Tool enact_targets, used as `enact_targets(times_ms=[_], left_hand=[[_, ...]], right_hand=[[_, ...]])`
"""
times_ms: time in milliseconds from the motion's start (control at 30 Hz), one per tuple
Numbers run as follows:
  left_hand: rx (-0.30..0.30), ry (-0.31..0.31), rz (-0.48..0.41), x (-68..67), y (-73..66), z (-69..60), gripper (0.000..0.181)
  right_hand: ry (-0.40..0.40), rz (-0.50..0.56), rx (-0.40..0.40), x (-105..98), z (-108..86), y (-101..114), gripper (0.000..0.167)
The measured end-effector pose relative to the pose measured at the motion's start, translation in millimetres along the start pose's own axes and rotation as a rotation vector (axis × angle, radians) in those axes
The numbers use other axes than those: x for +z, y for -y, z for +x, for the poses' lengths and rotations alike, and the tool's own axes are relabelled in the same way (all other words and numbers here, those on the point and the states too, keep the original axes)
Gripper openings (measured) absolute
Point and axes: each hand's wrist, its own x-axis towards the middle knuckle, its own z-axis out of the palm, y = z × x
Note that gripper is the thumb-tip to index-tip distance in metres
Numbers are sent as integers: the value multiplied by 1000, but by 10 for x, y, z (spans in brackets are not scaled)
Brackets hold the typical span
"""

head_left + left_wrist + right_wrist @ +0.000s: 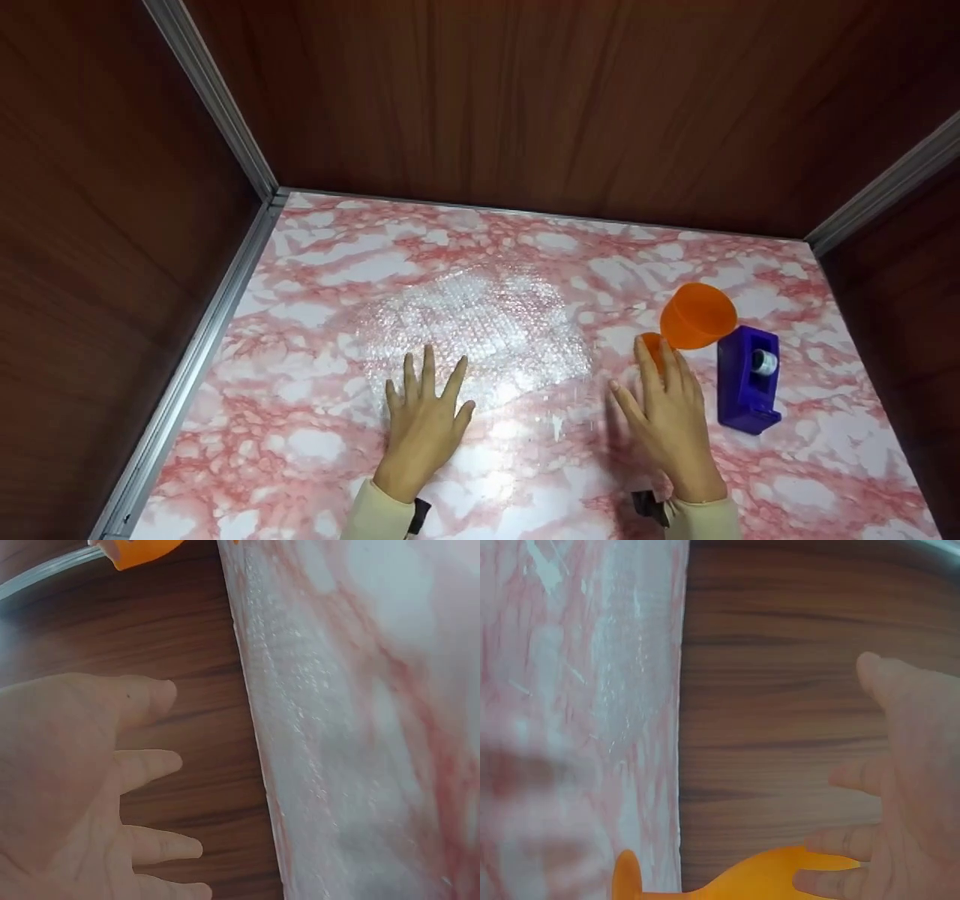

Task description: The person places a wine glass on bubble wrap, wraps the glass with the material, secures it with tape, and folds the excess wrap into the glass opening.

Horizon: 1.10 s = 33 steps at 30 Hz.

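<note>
A sheet of clear bubble wrap [495, 322] lies flat on the table. My left hand [424, 435] is spread palm down above its near left edge, holding nothing; the left wrist view shows the same hand [67, 780] with fingers apart. An orange goblet [697, 319] stands upright to the right of the wrap. My right hand [671, 420] is at its near side, fingers extended and partly covering the foot. In the right wrist view, the fingers of this hand [900, 787] overlap the orange bowl [757, 877]; whether they touch it, I cannot tell.
Just right of the goblet stands a purple tape dispenser [742, 382] with a small roll in it. The red and white marbled table [315, 442] is bordered by brown wood-grain panels [480, 105] at the back and both sides, with metal rails along the left edge.
</note>
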Motion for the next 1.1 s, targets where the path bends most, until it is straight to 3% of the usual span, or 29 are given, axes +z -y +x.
enact_targets(times_ms=[200,500,700,900,1100], left_hand=[[-16,16,-18,38,107,-91,59],[-57,58,-13,105,254,-187,50],[-41,-23,36,156,301,-193,41],[5,-131,54,207,344,-194,39],[-4,-151,31,244,370,-190,37]], right_hand=[[-60,23,-17,-5,-19,-85,67],[-29,67,62,-74,-82,-264,65],[31,84,154,-77,-118,-377,63],[94,187,259,-18,-71,-550,68],[104,246,348,72,-23,-718,69]])
